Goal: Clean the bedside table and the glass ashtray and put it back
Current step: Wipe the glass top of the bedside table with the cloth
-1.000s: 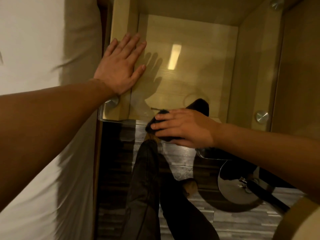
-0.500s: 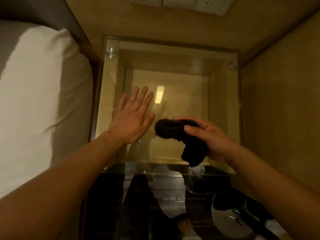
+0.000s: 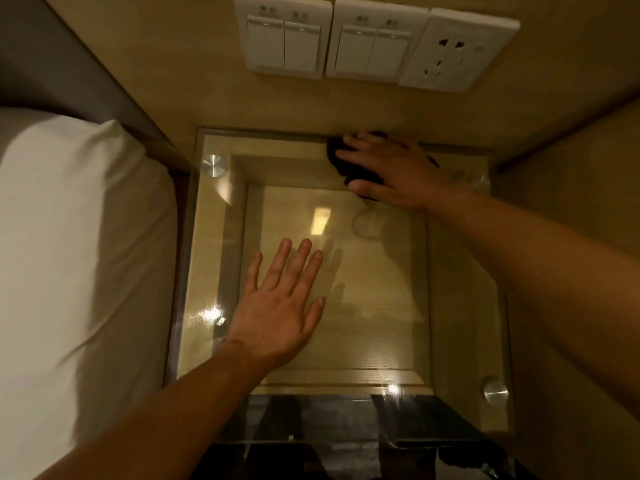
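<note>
Wiping the table [image 3: 457, 306] top is the step I judge to be in hand. My right hand [image 3: 391, 171] lies flat over a dark cloth [image 3: 341, 161], fingers spread across it and pressing it onto the glass at the far edge, right against the wall under the switches [image 3: 329, 39]. My left hand [image 3: 280, 306] is wide open, palm down on the near-left glass, holding nothing and seemingly bracing. A faint ring mark [image 3: 369, 225] shows just nearer than the cloth. The ashtray is nowhere in view, so I cannot tell where it sits. Next I'd drag the cloth toward me over that ring, then lift the left palm to clean beneath it; its print may smear.
</note>
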The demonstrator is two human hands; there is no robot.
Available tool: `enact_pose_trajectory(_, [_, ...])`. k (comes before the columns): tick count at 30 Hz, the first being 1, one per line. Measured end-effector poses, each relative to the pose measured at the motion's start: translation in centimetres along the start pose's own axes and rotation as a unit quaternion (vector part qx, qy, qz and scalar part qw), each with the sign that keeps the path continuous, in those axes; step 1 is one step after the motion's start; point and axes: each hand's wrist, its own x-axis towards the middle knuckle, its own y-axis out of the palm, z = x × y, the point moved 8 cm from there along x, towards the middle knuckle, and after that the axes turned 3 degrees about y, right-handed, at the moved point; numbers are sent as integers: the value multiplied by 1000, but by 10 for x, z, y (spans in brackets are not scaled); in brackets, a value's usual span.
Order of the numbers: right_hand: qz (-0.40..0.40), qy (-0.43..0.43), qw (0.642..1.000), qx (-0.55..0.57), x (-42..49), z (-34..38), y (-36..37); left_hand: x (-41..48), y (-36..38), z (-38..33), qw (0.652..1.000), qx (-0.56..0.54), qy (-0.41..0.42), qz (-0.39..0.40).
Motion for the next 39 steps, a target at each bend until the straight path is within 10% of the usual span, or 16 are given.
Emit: enact_pose_trajectory(39, [-29,-134,990,26,-235,106,132,-4,-6,-6,997,37,-20,-64])
